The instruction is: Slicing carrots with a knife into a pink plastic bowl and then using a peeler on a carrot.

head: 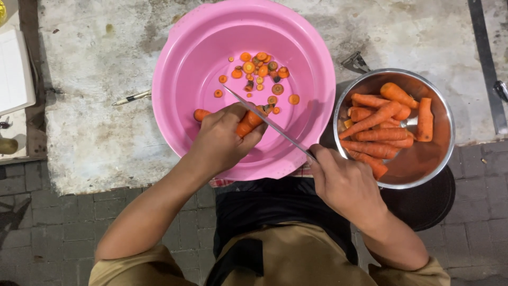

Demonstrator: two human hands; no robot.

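My left hand [222, 139] grips a peeled carrot [244, 123] over the near side of a big pink basin [180, 63]; the carrot's other end shows left of my fingers. My right hand [344, 182] holds a long thin knife [264, 119] by the handle, and the blade lies slanted across the carrot's right end. Several round carrot slices [259, 71] lie on the basin's bottom, beyond the blade.
A steel bowl [442, 159] of whole peeled carrots [378, 124] stands to the right of the basin on a worn stone slab [95, 137]. A pen-like stick [131, 97] lies left of the basin. A white board [15, 69] sits at far left. Paving bricks lie below.
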